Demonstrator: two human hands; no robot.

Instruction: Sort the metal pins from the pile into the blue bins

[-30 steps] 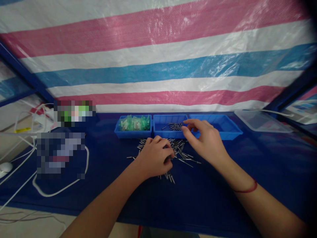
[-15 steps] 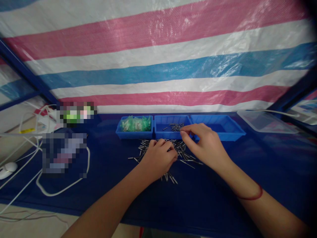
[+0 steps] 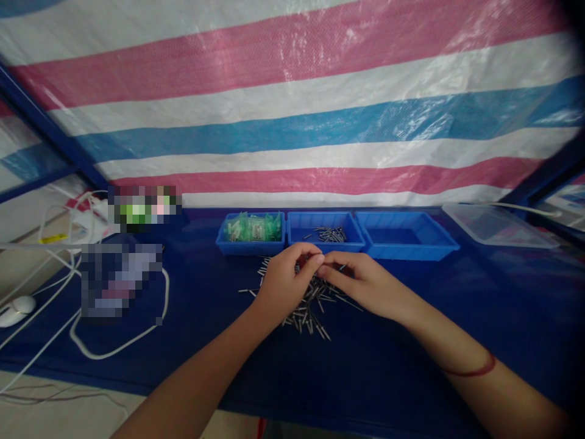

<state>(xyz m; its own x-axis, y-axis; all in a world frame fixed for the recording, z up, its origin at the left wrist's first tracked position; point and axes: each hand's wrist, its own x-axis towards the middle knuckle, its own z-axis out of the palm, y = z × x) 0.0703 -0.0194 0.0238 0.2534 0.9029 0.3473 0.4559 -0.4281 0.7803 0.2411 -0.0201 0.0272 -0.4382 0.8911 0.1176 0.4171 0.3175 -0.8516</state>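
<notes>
Over a loose pile of thin metal blind rivets, my two hands meet at the fingertips. My left hand is closed, its thumb and index finger pinched together. From the other side my right hand pinches at the same spot, thumb against fingers. Whatever sits between the fingertips is too small and covered to make out. Just behind the hands stands the middle blue bin, with a small heap of rivets inside it.
Left of the middle bin, a blue bin holds green-and-clear plastic packets. A third blue bin stands on the right, beside a clear plastic lid. White cables and a mouse lie at the left.
My right hand has moved left and down from the middle bin's rim to my left hand. My left hand has lifted from the pile, its fingers now pinched.
</notes>
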